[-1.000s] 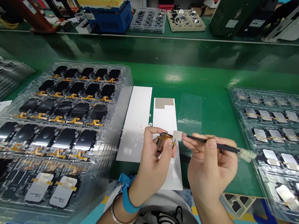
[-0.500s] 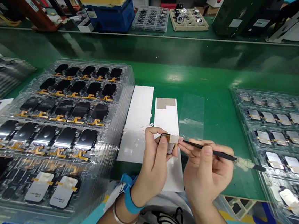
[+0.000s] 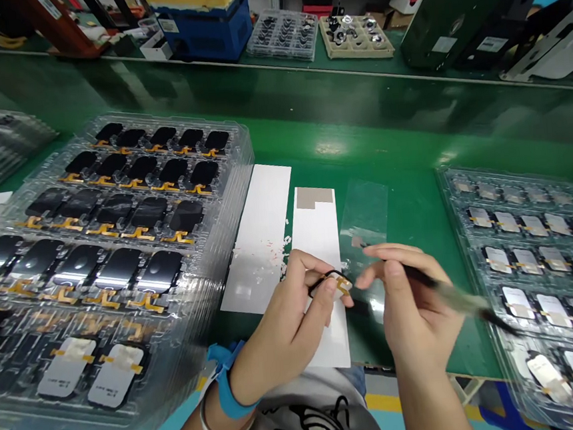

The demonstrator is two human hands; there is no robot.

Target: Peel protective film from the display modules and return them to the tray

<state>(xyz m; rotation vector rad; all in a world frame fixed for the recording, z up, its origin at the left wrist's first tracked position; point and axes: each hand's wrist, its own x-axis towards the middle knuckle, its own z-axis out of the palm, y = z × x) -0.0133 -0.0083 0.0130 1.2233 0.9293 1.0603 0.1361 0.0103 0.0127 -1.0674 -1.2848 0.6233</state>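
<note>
My left hand (image 3: 290,318) is closed around a small display module (image 3: 341,282) with a black rim and a gold flex cable, tilted between thumb and fingers. My right hand (image 3: 417,304) grips black tweezers (image 3: 417,275), blurred by motion, whose rear end is wrapped in pale tape. A small brownish piece (image 3: 356,241) shows at their tip, over a clear plastic film (image 3: 365,208). Under my left hand lies a white strip (image 3: 315,229) with a grey patch (image 3: 314,197) at its far end. Beside it a white sheet (image 3: 261,220) carries tiny scraps.
A stack of clear trays (image 3: 247,135) with black display modules stands at left. Another clear tray (image 3: 447,184) at right holds silver-backed modules. On the back ledge are a blue box (image 3: 205,35), a clear compartment box (image 3: 281,35), a beige divided tray (image 3: 357,51) and a green device (image 3: 443,24).
My right hand has moved the tweezers away from the module, to the right and up, with the small brownish piece at the tip. My left hand has tilted the module.
</note>
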